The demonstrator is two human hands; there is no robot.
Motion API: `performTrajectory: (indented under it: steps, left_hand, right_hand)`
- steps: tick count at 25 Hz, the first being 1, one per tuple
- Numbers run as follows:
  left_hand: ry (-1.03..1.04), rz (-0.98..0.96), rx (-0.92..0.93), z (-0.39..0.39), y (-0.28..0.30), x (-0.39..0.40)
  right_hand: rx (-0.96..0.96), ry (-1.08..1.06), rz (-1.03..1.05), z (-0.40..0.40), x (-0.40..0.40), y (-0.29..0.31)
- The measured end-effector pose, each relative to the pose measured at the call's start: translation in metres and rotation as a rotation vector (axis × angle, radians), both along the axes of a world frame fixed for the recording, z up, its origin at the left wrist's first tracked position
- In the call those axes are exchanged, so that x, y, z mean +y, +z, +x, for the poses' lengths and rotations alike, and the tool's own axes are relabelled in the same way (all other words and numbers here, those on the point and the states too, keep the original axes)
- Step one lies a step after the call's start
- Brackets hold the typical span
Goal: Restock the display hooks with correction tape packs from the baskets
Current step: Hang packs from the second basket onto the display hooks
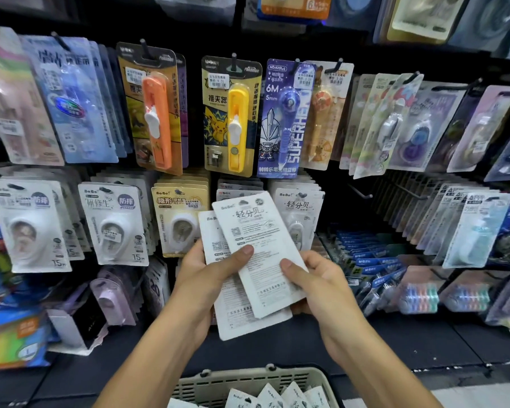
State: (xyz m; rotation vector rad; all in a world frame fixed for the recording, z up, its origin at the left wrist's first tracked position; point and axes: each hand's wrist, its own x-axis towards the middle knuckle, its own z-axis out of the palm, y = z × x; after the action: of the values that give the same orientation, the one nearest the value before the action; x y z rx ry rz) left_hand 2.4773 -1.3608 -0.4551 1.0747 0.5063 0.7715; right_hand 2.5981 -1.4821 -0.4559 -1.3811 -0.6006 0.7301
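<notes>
A basket [249,384] with more packs sits below the wrists. The left hand [209,272] grips the rear pack [218,240], thumb across the front pack [259,254]. The right hand [312,278] pinches that front pack's right edge, before the hooks' hanging stock [299,207].

Two correction tape packs [259,254], overlapping, held between left hand [209,275] and right hand [315,278], before the display hooks [362,194], above the basket [248,378].

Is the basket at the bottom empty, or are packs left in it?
Not empty. Several white correction tape packs stand inside the beige basket, backs facing up. How many lie deeper cannot be told, since the frame cuts it off.
</notes>
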Motion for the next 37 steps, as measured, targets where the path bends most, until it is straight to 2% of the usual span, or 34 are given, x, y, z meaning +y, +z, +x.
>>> performTrajectory:
  steps: [4, 6, 8, 10, 13, 15, 17, 21, 25, 28, 29, 31, 32, 34, 37]
  left_hand:
    - [0.119, -0.035, 0.054, -0.001, -0.001, 0.007]
    - [0.158, -0.068, 0.063, -0.003, 0.0, 0.011]
    - [0.193, -0.071, 0.064, -0.006, 0.0, 0.015]
    - [0.209, -0.059, 0.086, -0.005, -0.001, 0.015]
    - [0.128, -0.041, 0.104, 0.003, 0.0, 0.002]
    - [0.057, -0.089, 0.081, 0.006, 0.003, -0.006]
    - [0.0, -0.154, 0.036, 0.004, 0.006, -0.006]
    - [-0.096, -0.124, -0.165, -0.006, 0.006, 0.0]
    - [-0.082, -0.075, -0.11, -0.001, 0.003, -0.006]
    - [-0.01, -0.048, -0.039, 0.003, 0.003, -0.007]
    - [-0.01, -0.053, -0.058, 0.003, 0.004, -0.006]
    - [-0.008, -0.056, -0.099, 0.002, 0.006, -0.006]
    - [0.003, -0.052, -0.101, 0.001, 0.005, -0.006]
    - [0.028, -0.043, -0.067, 0.002, 0.004, -0.005]
    - [0.063, -0.105, -0.028, -0.001, 0.006, -0.002]
  right_hand:
    - [0.004, -0.247, 0.019, 0.019, -0.003, 0.0]
    - [-0.103, -0.408, -0.022, 0.031, -0.01, 0.0]
    - [-0.421, -0.575, -0.052, 0.036, -0.018, 0.0]
    - [-0.852, -0.672, 0.011, 0.028, -0.022, 0.003]
    - [-1.368, -0.549, 0.111, -0.006, -0.012, -0.005]
    - [-1.58, -0.464, 0.085, -0.028, -0.004, -0.016]
    - [-1.648, -0.45, 0.061, -0.04, 0.0, -0.022]
    - [-1.581, -0.394, 0.04, -0.043, 0.0, -0.018]
    - [-1.465, -0.227, 0.014, -0.044, 0.0, -0.015]
    - [-1.132, -0.238, -0.093, -0.032, -0.001, -0.012]
    - [-0.915, -0.21, -0.151, -0.026, -0.002, -0.009]
    - [-0.391, 0.007, -0.118, -0.011, -0.005, -0.003]
    - [-0.213, 0.111, -0.094, -0.005, -0.006, -0.001]
    - [-0.15, 0.129, -0.094, 0.004, -0.008, -0.001]
    - [-0.093, -0.086, -0.057, 0.016, -0.008, 0.001]
